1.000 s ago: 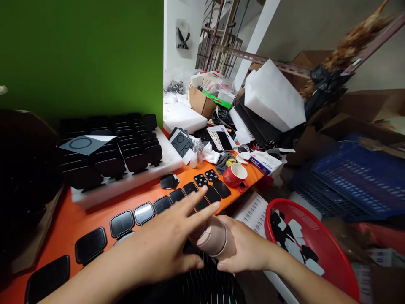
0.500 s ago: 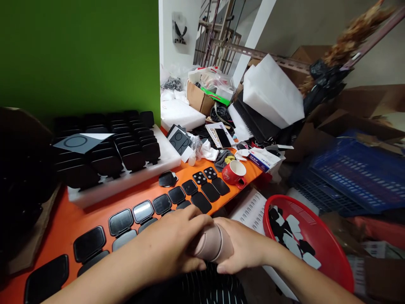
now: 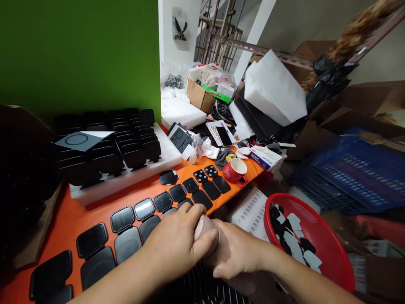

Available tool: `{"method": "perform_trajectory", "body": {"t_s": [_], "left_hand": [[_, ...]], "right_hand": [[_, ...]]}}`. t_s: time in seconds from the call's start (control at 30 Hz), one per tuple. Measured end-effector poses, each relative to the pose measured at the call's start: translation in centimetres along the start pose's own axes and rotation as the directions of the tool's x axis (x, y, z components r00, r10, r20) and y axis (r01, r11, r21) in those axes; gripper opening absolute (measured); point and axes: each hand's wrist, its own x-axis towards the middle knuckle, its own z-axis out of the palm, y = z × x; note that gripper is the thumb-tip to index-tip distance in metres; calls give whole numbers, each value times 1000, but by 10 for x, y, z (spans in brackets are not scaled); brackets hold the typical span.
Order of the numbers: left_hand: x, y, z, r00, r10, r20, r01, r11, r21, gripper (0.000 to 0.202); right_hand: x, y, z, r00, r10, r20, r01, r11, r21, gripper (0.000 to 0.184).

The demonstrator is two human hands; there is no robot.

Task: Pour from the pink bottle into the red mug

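Orange worktop (image 3: 95, 198) w/ rows of black pads (image 3: 122, 219). Both hands wrap a pink cylinder (image 3: 205, 228) at near edge: left hand (image 3: 177, 249) closed over its top, right hand (image 3: 236, 251) around its body. Looks light, smooth, prob. rigid; best held round the sides.

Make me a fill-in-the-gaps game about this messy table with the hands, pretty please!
1. Both hands, the left hand and the right hand, grip a pink ____.
2. The table under the black pads is ____.
3. The mug near the table's far end is ____.
4. The red basin lies to the person's ____.

Missing words: roll; orange; red; right
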Motion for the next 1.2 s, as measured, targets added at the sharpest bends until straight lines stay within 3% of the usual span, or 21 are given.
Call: {"method": "perform_trajectory", "body": {"t_s": [0.1, 0.23, 0.3, 0.37, 0.43, 0.47, 0.53, 0.6, 0.67, 0.8, 0.97, 1.07, 1.2], "left_hand": [[-3, -8, 0, 986, 163, -22, -163, 987, 5, 31], [-11, -20, 5, 857, 515, 2, -512, 853, 99, 39], [-13, -21, 6, 823, 568, -9, -564, 818, 108, 38], [-13, -19, 5, 888, 458, -48, -457, 889, 26, 33], [-10, -15, 3, 976, 206, -68, -212, 973, -95, 28], [-8, -12, 1, 996, 71, -62, -79, 987, -140, 27], [-5, -9, -2, 992, -122, -36, 115, 981, -158, 29], [-1, -9, -7, 976, -217, -5, 215, 970, -113, 36], [0, -11, -10, 977, -211, 25, 212, 973, -96, 42], [-4, -21, -14, 998, -51, 23, 55, 973, -224, 40], [-17, -42, -19, 983, -136, -124, 88, 939, -333, 47], [-23, -41, -19, 998, -64, -16, 54, 938, -343, 51], [-22, -23, -10, 991, 47, 123, -7, 952, -305, 59]], "right_hand": [[1, -8, -5, 1000, -6, 8, 7, 999, -53, 78], [5, -25, -17, 958, -139, 249, 150, 988, -24, 75], [6, -31, -19, 950, -162, 268, 182, 982, -50, 74], [6, -32, -16, 981, -95, 171, 123, 979, -162, 73], [5, -30, -10, 999, 0, 39, 11, 956, -292, 72], [5, -29, -6, 999, 35, -23, -41, 936, -349, 70], [4, -27, 0, 992, 70, -108, -110, 895, -433, 66], [3, -27, 3, 985, 76, -152, -140, 871, -472, 64], [1, -28, 3, 981, 88, -174, -161, 870, -465, 65], [-3, -28, -6, 982, 121, -143, -170, 899, -403, 65], [-10, -21, -15, 978, 117, -174, -176, 907, -383, 68], [-13, -16, -18, 968, 119, -222, -201, 897, -394, 66], [-15, -14, -19, 961, 96, -259, -203, 882, -425, 63]]}}
